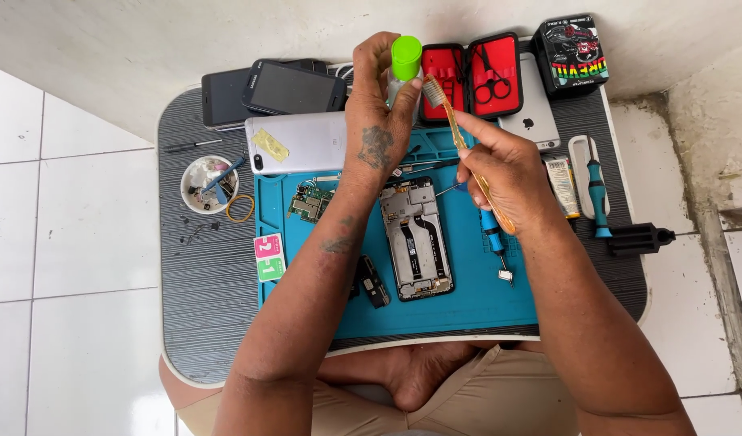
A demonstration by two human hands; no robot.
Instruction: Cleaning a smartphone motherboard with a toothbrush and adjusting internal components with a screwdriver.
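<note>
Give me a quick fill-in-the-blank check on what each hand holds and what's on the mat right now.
1. The left hand holds a small bottle with a ____ cap.
2. The right hand holds a toothbrush, its bristles against the ____.
3. The opened phone frame lies on the ____ work mat.
4. The scissors sit in an open ____ case.

Missing words: green; bottle; blue; red

Two hands (379, 121) (504, 173), one bottle (404, 69), one toothbrush (459, 137). Four phones (302, 143) (294, 87) (221, 98) (536, 121), one open frame (417, 238), one circuit board (309, 202). One blue mat (435, 311), one dish (208, 184), two screwdrivers (493, 234) (598, 194), one scissors (492, 85).
</note>
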